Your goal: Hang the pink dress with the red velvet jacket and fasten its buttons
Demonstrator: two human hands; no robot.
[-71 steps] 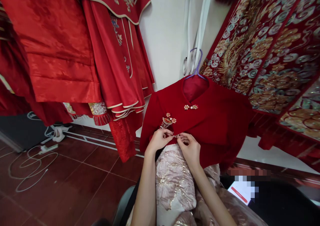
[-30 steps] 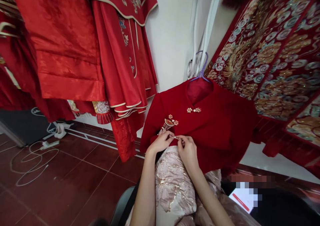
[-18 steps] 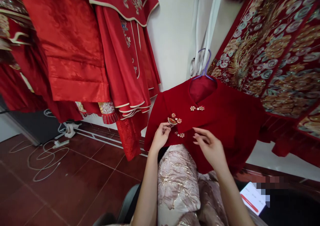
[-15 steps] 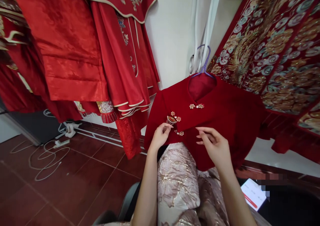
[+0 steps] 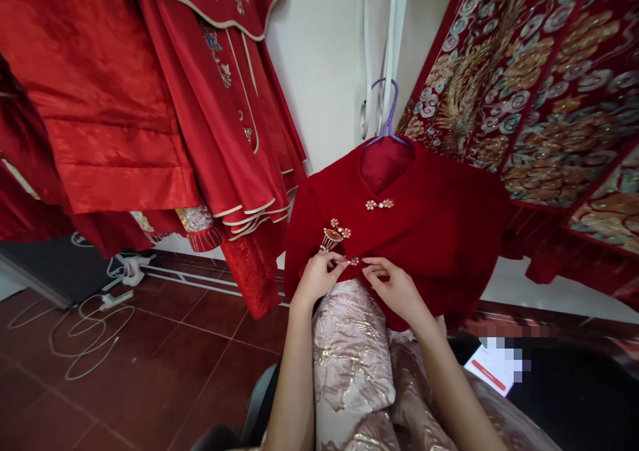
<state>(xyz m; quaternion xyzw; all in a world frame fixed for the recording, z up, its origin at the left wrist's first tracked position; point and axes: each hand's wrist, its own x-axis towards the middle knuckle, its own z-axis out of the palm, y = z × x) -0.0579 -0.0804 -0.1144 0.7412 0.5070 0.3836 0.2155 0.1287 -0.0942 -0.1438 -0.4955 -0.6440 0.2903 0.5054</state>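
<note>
A red velvet jacket (image 5: 439, 218) hangs from a purple hanger (image 5: 388, 115), its lower part over patterned fabric on my lap. At its collar sits a fastened clasp of gold flowers and pearls (image 5: 380, 204). A fan-shaped tasselled brooch (image 5: 332, 237) is on the chest, with a lower flower clasp (image 5: 353, 261) beneath it. My left hand (image 5: 319, 278) pinches the left end of that lower clasp. From the other side, my right hand (image 5: 394, 288) has its thumb and fingers closed at the jacket's front edge beside the clasp. The fingertips partly hide what they grip.
Red garments (image 5: 200, 105) hang at the left, and a heavily embroidered red garment (image 5: 539, 118) hangs at the right. White cables (image 5: 90, 338) and a power strip (image 5: 117, 298) lie on the tiled floor. A lit phone (image 5: 492, 368) rests on a dark surface at my right.
My right hand has moved left and down to the lower clasp, its fingers closing. My left hand has shifted down from the brooch's tassels to the same clasp. The view has shifted slightly right.
</note>
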